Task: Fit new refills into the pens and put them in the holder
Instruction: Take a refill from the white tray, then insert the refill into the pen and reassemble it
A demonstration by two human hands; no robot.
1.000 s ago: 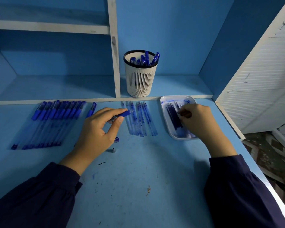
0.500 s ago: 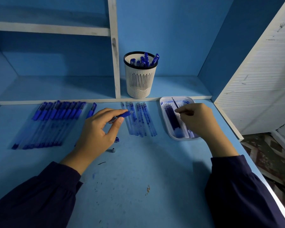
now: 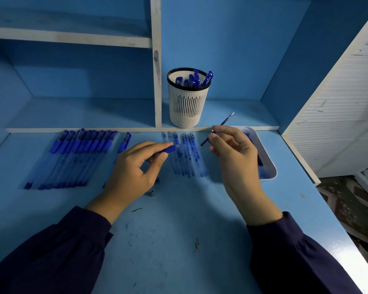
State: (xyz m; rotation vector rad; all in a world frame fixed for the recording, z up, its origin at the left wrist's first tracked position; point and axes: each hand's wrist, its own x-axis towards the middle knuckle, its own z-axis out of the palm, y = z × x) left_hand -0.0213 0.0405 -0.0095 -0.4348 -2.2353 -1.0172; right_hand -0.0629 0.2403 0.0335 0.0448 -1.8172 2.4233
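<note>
My left hand (image 3: pixel 134 172) grips a blue pen barrel (image 3: pixel 170 148) between thumb and fingers, its open end pointing right. My right hand (image 3: pixel 234 153) pinches a thin blue refill (image 3: pixel 225 120) that slants up to the right, its metal tip above the tray; its lower end sits close to the barrel's opening. A white tray (image 3: pixel 270 164) with more refills lies behind my right hand. The white slotted holder (image 3: pixel 186 102) with several blue pens stands on the low shelf at the back.
A row of capped blue pens (image 3: pixel 77 155) lies at the left, one more pen (image 3: pixel 124 142) beside it. Several used refills (image 3: pixel 187 155) lie in the middle. A small metal pen tip (image 3: pixel 151 193) and a blue part (image 3: pixel 157 180) lie near my left hand. The desk's edge (image 3: pixel 327 209) runs on the right.
My right hand has lifted a refill out of the tray and carried it left towards the barrel. My left hand has kept holding the barrel in about the same place.
</note>
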